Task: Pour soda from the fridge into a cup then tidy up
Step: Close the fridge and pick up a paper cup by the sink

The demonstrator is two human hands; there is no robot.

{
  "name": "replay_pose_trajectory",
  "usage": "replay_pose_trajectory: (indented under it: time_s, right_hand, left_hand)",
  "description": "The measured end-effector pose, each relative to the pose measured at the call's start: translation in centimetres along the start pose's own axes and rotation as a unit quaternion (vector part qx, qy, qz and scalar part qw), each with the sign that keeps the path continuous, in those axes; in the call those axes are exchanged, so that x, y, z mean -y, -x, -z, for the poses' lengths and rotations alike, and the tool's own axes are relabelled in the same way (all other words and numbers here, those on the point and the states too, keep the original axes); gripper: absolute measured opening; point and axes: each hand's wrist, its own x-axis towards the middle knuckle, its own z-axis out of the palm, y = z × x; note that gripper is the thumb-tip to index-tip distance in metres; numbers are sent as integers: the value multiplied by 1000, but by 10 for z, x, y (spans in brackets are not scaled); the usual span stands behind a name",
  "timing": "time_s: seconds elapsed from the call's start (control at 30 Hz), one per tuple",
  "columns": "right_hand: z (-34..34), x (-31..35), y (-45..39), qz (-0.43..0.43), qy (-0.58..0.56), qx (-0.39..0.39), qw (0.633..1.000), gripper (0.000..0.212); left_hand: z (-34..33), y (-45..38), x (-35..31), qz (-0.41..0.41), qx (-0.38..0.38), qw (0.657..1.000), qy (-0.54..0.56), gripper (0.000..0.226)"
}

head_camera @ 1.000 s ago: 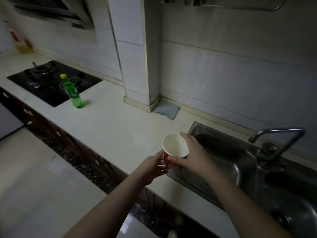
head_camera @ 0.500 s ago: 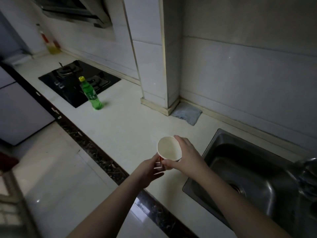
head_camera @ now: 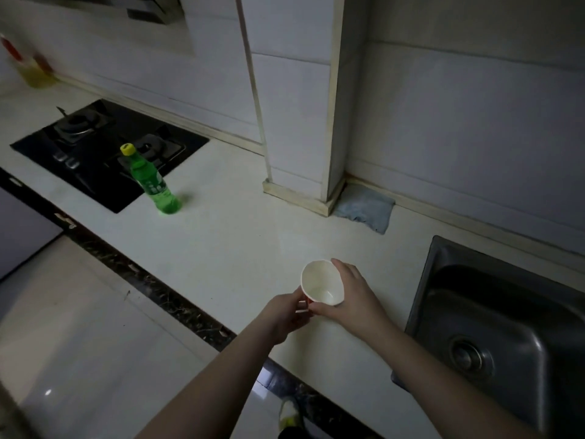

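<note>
While both hands, left (head_camera: 285, 315) and right (head_camera: 351, 299), grip the empty cup (head_camera: 322, 285) left of the sink (head_camera: 493, 340), I'm guessing tidy-up; next, set it down.

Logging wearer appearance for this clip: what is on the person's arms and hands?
Nothing that shows. Both forearms are bare from the bottom edge of the picture upward, with no sleeves in view. The left hand and right hand carry no gloves, and no watch, rings or bands can be seen.
</note>
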Motion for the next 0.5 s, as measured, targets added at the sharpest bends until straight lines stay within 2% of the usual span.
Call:
replay_pose_trajectory:
  time_s: [0.13, 0.5]
  right_hand:
    - [-20, 10, -22, -20, 5, -20, 1000, 102]
    - [-45, 15, -54, -70, -4, -47, 996, 104]
  left_hand:
    - [24, -25, -20, 22, 3, 999, -25, 40]
    - [41, -57, -55, 15, 28, 995, -90, 24]
